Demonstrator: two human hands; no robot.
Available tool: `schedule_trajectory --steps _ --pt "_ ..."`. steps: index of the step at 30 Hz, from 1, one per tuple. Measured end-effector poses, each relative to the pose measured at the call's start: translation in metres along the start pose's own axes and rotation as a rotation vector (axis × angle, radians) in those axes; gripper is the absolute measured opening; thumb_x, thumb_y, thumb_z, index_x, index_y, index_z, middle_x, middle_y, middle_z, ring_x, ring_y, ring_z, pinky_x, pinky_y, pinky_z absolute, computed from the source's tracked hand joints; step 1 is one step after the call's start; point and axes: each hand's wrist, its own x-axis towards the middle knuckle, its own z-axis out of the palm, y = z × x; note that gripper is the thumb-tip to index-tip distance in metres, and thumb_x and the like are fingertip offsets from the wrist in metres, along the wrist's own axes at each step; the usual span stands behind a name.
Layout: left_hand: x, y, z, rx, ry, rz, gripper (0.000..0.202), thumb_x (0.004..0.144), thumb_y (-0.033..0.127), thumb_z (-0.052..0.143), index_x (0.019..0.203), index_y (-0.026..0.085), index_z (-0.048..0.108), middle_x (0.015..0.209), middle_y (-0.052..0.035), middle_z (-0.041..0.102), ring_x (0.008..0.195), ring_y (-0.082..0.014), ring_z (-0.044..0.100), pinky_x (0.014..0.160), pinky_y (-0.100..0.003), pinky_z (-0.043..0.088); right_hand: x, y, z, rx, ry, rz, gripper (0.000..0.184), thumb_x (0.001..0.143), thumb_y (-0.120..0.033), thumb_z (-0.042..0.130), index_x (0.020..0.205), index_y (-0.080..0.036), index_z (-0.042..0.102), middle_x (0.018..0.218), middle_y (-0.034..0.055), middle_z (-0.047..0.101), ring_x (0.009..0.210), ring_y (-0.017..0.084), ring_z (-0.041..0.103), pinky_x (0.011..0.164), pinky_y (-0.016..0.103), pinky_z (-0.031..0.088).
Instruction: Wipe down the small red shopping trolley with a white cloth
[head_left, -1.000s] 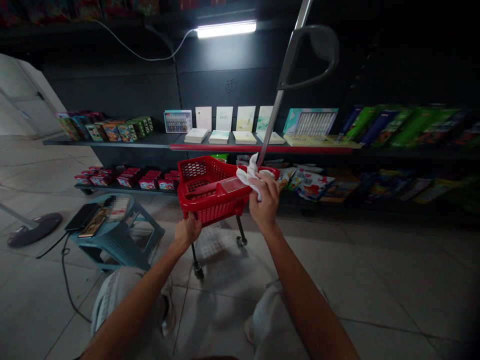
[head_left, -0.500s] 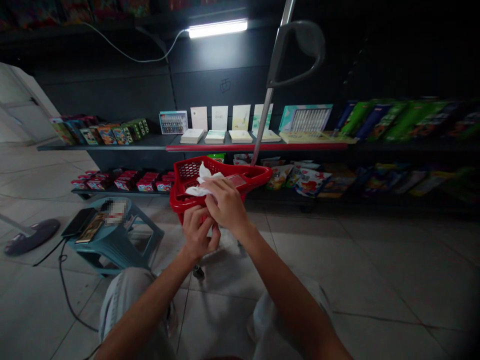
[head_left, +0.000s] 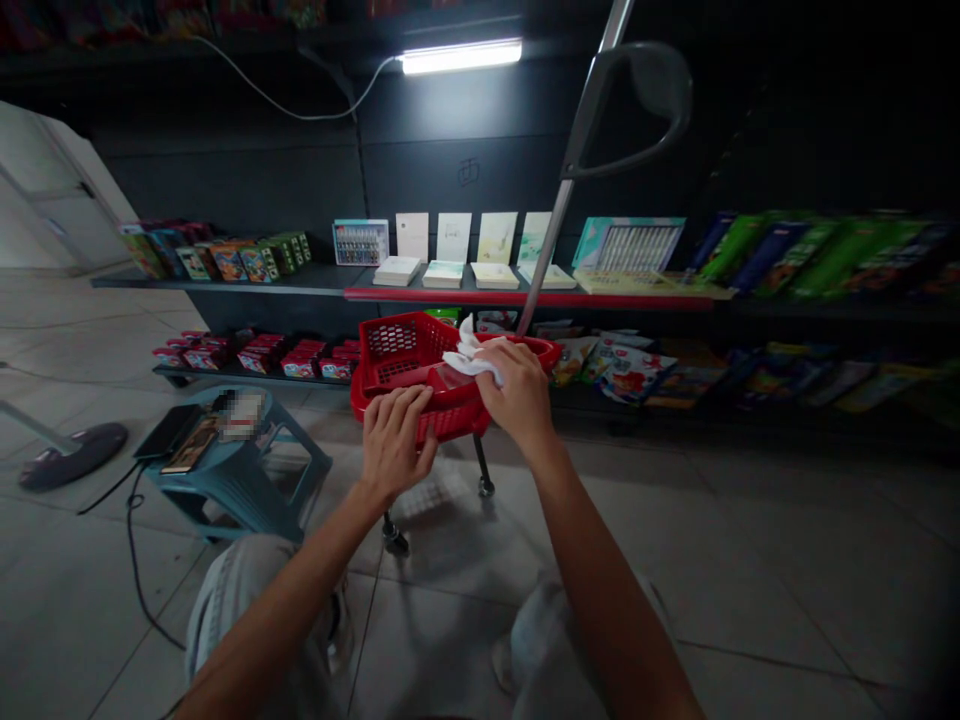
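A red plastic shopping cart basket [head_left: 375, 348] with perforated walls stands in front of me on thin legs with casters. My left hand [head_left: 394, 445] is closed on its near rim, fingers over the top edge. In my right hand [head_left: 519, 392] is a crumpled white cloth or tissue [head_left: 466, 358], pressed against the right part of the basket's rim. The fingers are closed round it, and part of it sticks up past them. A metal pole with a grey loop handle [head_left: 574, 130] rises behind the basket.
Behind is a dark shelf with a red edge strip [head_left: 465, 297], carrying notebooks, boxed sets and snack packs. A blue-green stool [head_left: 255, 490] at left bears a phone and a black device with a cable. Further left is a round stand base [head_left: 75, 455].
My right hand has moved right along the rim with the white cloth, away from the left hand. My left hand has settled onto the near rim. The view has shifted slightly.
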Motion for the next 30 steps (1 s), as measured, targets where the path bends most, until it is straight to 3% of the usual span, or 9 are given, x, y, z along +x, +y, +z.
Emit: schedule_trajectory --steps 8,12,16,19,22,25,28,30 --pt "-0.010 -0.055 -0.004 -0.023 0.150 -0.066 0.036 0.089 0.032 0.054 0.120 0.021 0.067 0.120 -0.0106 0.074 0.116 -0.0294 0.063 0.108 -0.050 0.036 -0.005 0.040 -0.011 -0.096 0.095 0.074 0.024 0.087 -0.016 0.053 0.100 -0.020 0.072 0.109 0.0082 0.075 0.103 0.028 0.064 0.097 0.041 0.048" --pt "-0.012 -0.081 -0.006 -0.008 0.203 -0.120 0.031 0.091 0.035 0.052 0.114 0.022 0.066 0.116 -0.0108 0.074 0.118 -0.0300 0.061 0.110 -0.053 0.035 -0.007 0.044 -0.005 -0.034 0.095 0.036 0.025 0.085 -0.016 0.052 0.099 -0.021 0.072 0.104 0.0078 0.075 0.101 0.027 0.065 0.097 0.041 0.049" --pt "-0.009 -0.091 -0.005 -0.014 0.290 -0.208 0.026 0.097 0.037 0.045 0.106 0.022 0.065 0.113 -0.0101 0.072 0.119 -0.0277 0.060 0.120 -0.056 0.028 -0.006 0.038 -0.004 0.041 0.064 0.034 0.025 0.084 -0.017 0.051 0.097 -0.021 0.072 0.100 0.0073 0.075 0.097 0.026 0.066 0.093 0.039 0.052" --pt "-0.005 -0.091 -0.004 -0.013 0.349 -0.293 0.027 0.102 0.037 0.043 0.107 0.020 0.063 0.125 -0.0127 0.067 0.130 -0.0276 0.055 0.127 -0.059 0.017 -0.005 0.025 -0.003 0.051 0.036 0.050 0.025 0.084 -0.018 0.051 0.097 -0.020 0.073 0.099 0.0077 0.075 0.097 0.026 0.067 0.091 0.038 0.052" --pt "-0.002 -0.084 -0.006 -0.005 0.367 -0.357 0.032 0.103 0.040 0.043 0.118 0.018 0.060 0.149 -0.0178 0.052 0.149 -0.0306 0.038 0.129 -0.060 0.015 -0.005 0.008 0.001 0.032 0.024 0.068 0.026 0.084 -0.017 0.051 0.098 -0.020 0.074 0.100 0.0084 0.075 0.095 0.027 0.067 0.088 0.038 0.052" --pt "0.003 -0.066 -0.011 -0.051 0.366 -0.262 0.033 0.103 0.038 0.045 0.128 0.019 0.057 0.157 -0.0172 0.045 0.156 -0.0314 0.029 0.128 -0.060 0.019 -0.005 -0.007 0.007 0.057 0.024 0.081 0.026 0.084 -0.017 0.052 0.098 -0.020 0.074 0.099 0.0080 0.075 0.093 0.026 0.067 0.087 0.038 0.052" --pt "0.010 -0.039 -0.014 -0.123 0.334 -0.106 0.032 0.103 0.033 0.044 0.130 0.022 0.056 0.150 -0.0133 0.054 0.153 -0.0309 0.037 0.129 -0.064 0.017 -0.006 -0.020 0.011 0.085 0.005 0.083 0.025 0.085 -0.017 0.053 0.098 -0.021 0.073 0.099 0.0074 0.075 0.093 0.026 0.068 0.088 0.038 0.052" --pt "0.014 -0.022 -0.013 -0.158 0.234 -0.041 0.037 0.102 0.032 0.043 0.136 0.023 0.054 0.148 -0.0125 0.057 0.149 -0.0296 0.044 0.129 -0.064 0.018 -0.006 -0.029 0.012 0.114 -0.014 0.082 0.025 0.086 -0.017 0.053 0.100 -0.022 0.073 0.101 0.0072 0.075 0.095 0.026 0.068 0.090 0.037 0.053"
